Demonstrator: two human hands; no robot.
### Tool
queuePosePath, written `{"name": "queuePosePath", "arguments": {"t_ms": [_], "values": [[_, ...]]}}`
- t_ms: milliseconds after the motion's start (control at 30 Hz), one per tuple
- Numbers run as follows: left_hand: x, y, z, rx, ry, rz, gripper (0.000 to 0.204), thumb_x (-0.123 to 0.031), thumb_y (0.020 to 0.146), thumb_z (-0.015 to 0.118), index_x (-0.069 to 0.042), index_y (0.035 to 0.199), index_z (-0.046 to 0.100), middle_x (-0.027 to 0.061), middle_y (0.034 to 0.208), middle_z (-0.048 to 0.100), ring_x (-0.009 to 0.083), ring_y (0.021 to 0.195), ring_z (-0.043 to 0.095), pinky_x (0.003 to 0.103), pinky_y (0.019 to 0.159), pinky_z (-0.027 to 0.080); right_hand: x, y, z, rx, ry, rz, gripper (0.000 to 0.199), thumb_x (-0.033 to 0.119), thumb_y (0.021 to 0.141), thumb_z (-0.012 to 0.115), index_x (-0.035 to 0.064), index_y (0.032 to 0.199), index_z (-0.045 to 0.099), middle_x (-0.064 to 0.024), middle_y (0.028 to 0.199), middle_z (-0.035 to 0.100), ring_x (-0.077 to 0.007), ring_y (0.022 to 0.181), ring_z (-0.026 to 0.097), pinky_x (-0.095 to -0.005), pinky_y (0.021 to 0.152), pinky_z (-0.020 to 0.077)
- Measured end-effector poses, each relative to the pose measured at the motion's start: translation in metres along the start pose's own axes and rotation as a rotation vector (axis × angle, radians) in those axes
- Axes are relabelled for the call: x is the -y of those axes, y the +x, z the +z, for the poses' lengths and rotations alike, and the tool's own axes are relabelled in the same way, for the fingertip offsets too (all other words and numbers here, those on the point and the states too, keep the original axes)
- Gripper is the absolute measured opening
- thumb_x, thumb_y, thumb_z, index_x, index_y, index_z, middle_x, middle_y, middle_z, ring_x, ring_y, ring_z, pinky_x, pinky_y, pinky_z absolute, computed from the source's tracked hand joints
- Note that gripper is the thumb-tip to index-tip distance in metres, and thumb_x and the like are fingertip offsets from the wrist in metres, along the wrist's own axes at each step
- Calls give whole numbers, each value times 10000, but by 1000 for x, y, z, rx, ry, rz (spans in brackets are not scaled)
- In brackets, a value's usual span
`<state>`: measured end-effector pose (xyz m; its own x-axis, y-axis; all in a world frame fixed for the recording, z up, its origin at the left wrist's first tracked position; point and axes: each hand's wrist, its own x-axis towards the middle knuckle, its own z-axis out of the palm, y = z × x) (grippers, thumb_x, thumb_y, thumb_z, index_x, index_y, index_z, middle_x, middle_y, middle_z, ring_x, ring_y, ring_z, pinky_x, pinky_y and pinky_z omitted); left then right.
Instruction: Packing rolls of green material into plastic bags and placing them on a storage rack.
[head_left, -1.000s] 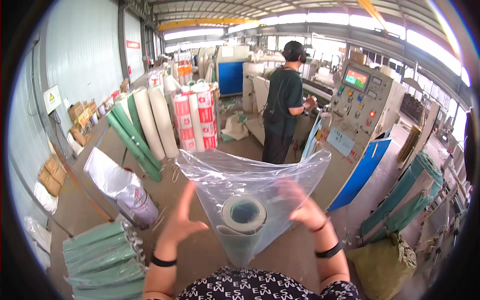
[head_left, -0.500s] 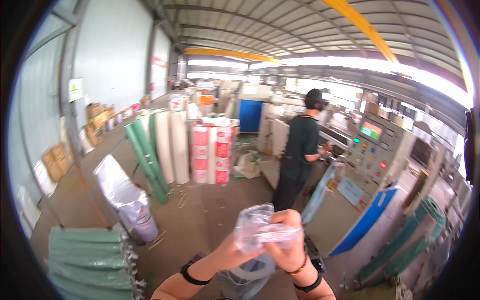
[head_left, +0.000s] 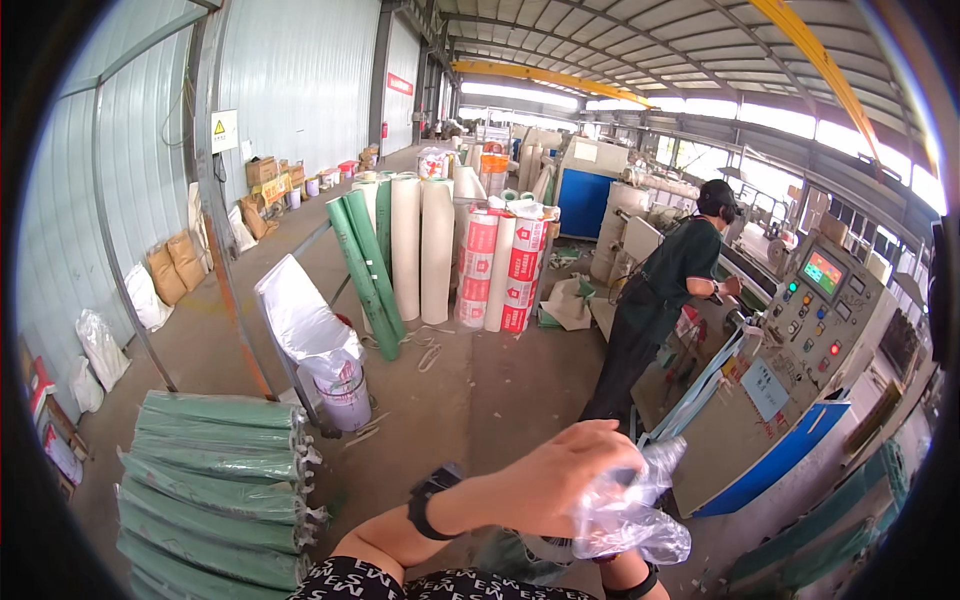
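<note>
My left hand (head_left: 560, 478) reaches across to the right with its fingers curled round a crumpled piece of clear plastic film (head_left: 610, 515). A black watch (head_left: 433, 500) is on that wrist. Loose folds of the film hang to the right of the fingers. Below them comes my right hand (head_left: 622, 568), low in the picture, with a black band at the wrist. The film and my left hand cover its fingers, so its grip does not show. Under my left forearm a greenish, see-through wrapped thing (head_left: 520, 555) is partly visible.
Stacked green wrapped rolls (head_left: 210, 490) lie at lower left, beside a bucket (head_left: 345, 400) topped with a white bag. Upright rolls (head_left: 405, 250) stand ahead. On the right, a co-worker (head_left: 660, 290) leans over a machine beside a control cabinet (head_left: 800, 360). More green rolls (head_left: 830, 520) lie at lower right.
The view has turned, so the scene sits farther right. My left hand has crossed rightward with the film. My right hand has dropped lower, behind the film.
</note>
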<state>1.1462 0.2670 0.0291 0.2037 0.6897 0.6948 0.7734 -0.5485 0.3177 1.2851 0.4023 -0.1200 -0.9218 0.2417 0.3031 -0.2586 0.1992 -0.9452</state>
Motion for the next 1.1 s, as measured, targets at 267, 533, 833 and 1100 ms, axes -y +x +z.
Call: {"name": "queuePosePath", "arguments": {"t_ms": [267, 533, 833, 1100], "values": [[17, -60, 62, -163, -369, -206, 723, -392, 717, 815, -11, 1259, 525, 105, 1245, 566, 261, 1197, 489, 414, 1055, 333, 37, 18, -3, -56, -1758, -593, 220, 227, 807, 629, 91, 972, 679, -86, 946, 650, -272, 860, 603, -395, 769, 443], [19, -54, 86, 17, -1028, -649, 221, -193, 931, 608, -4, 1045, 609, 96, 968, 648, 211, 984, 612, 375, 977, 420, 69, 83, 5, -32, -1244, -768, 220, 192, 753, 668, 142, 967, 676, -47, 1040, 634, -263, 1003, 562, -399, 912, 399], [40, -66, 79, 166, -1284, -579, 370, -266, 1015, 397, -87, 703, 488, -6, 618, 479, 163, 721, 584, 338, 954, 399, 191, 37, -46, -693, -259, -820, 262, 195, 931, 450, 52, 1135, 534, -79, 1027, 577, -177, 971, 547, -345, 950, 397], [56, -60, 85, 352, -983, -665, 254, -230, 972, 487, -59, 824, 602, 20, 717, 588, 115, 699, 559, 244, 663, 440, 141, 26, -16, 331, -1486, -682, 631, 184, 741, 645, 134, 1345, 468, 38, 868, 586, -159, 956, 606, -438, 1155, 235]]}}
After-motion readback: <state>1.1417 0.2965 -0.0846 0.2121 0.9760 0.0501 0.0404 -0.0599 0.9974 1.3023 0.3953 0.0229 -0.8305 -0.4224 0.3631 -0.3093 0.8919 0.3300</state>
